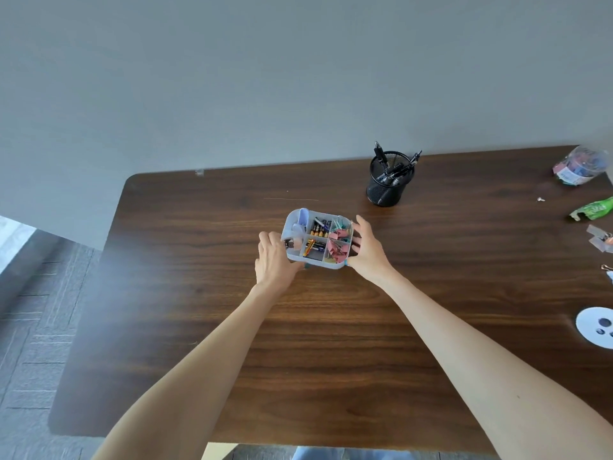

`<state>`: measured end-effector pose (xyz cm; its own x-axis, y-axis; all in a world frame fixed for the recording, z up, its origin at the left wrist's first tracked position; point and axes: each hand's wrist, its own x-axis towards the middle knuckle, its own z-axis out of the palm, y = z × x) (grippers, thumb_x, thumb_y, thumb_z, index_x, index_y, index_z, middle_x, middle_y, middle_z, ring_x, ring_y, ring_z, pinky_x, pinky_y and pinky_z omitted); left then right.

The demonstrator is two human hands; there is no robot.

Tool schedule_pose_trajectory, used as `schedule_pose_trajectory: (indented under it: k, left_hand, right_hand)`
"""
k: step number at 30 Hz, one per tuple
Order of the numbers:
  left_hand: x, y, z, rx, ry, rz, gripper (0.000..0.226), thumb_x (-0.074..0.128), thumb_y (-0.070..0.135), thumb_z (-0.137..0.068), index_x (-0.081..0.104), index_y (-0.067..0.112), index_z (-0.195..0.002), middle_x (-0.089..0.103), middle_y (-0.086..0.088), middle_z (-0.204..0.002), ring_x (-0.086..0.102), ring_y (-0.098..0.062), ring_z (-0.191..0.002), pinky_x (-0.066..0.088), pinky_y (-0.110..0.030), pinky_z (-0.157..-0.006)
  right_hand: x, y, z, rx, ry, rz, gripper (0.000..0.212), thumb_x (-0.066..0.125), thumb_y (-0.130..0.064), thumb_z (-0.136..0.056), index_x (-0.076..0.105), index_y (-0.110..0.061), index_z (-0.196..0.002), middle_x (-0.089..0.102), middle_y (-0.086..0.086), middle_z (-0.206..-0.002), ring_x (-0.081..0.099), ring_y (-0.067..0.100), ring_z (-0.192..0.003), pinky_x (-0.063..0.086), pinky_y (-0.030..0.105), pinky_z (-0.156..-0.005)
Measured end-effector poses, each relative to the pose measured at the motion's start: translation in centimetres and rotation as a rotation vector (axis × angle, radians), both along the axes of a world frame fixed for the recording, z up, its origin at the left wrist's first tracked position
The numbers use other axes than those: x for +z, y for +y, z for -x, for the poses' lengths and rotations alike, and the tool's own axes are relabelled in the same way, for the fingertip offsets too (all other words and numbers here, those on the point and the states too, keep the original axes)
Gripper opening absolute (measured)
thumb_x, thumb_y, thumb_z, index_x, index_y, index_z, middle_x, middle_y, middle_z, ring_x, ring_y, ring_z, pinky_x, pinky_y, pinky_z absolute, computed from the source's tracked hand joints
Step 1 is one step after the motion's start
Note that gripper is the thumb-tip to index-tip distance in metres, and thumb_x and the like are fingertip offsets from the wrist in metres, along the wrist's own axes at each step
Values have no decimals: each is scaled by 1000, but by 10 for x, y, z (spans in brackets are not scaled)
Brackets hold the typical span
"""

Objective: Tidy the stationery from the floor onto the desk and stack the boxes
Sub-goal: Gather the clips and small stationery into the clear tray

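**One box on the tabletop, stacking not yet shown**

Nearest you, the strip of floor visible to the left of the tabletop holds no stationery, though most of the floor is out of view, so you can't call that part finished. At the right edge lies a white disc with a few loose clips beyond it.

Further out, both your hands are on the compartment box. Your left hand curls its fingers round the left end, and your right hand clasps the right end between thumb and fingers. The box, filled with batteries and coloured clips, sits over the middle of the tabletop. Whether it rests on the wood or hangs just above it can't be told.

Beyond it, a green packet lies at the right edge, a black mesh pen cup stands upright near the back, and a clear jar of clips lies in the far right corner.

So this box has reached the tabletop, or nearly. No second box is in sight, so the stacking looks undone.
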<state>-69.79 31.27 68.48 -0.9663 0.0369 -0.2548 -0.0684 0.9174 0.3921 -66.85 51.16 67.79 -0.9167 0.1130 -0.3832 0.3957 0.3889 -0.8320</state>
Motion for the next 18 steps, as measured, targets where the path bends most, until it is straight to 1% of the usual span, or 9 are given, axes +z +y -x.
schedule_pose_trajectory:
  k: [2,4,7,9,13,16,18]
  left_hand:
    - [-1,0,2,13,4,7,72,83,35,-71,39,8,-121,38,-6,-121,47,-22,-110,53,-40,-76]
    - [-2,3,6,3,-2,-30,77,83,32,-72,35,8,-128,37,-6,-126,49,-22,-111,52,-37,-72]
    - [-3,10,12,-33,-28,-54,85,82,27,-73,30,9,-137,37,-8,-133,47,-22,-118,53,-36,-79]
    - [-4,12,16,-32,-32,-57,87,83,28,-72,30,9,-138,38,-8,-133,45,-23,-120,51,-36,-82]
    - [-5,19,27,-21,-29,-61,88,84,32,-70,31,10,-137,38,-7,-132,43,-22,-121,50,-35,-83]
    - [-5,29,41,-11,-19,-62,90,85,36,-69,31,10,-136,38,-6,-131,43,-22,-121,50,-35,-81]
    - [-5,37,51,-6,-16,-66,91,84,36,-69,30,9,-137,38,-7,-132,43,-24,-121,49,-37,-82]
  right_hand:
    - [3,-4,4,3,44,11,97,69,6,-79,10,-18,-152,27,4,-155,37,18,-138,42,36,-107]
    - [2,-9,5,-26,80,-64,97,74,0,-78,13,-16,-151,30,3,-154,38,17,-137,43,37,-107]
    - [-7,-16,1,10,106,-151,97,81,-11,-72,21,-17,-148,37,1,-147,43,14,-133,48,33,-100]
    - [-13,-17,1,36,102,-196,98,83,-14,-70,22,-17,-147,39,1,-144,43,14,-132,51,34,-98]
    - [-13,-9,13,49,100,-297,98,81,-13,-73,19,-13,-149,38,5,-146,42,16,-133,49,38,-101]
    - [-9,2,29,60,82,-339,96,78,-8,-75,18,-11,-150,39,7,-146,45,21,-131,48,40,-101]
    - [-8,10,42,72,75,-356,94,75,-7,-78,16,-10,-151,37,8,-147,44,24,-131,45,41,-103]
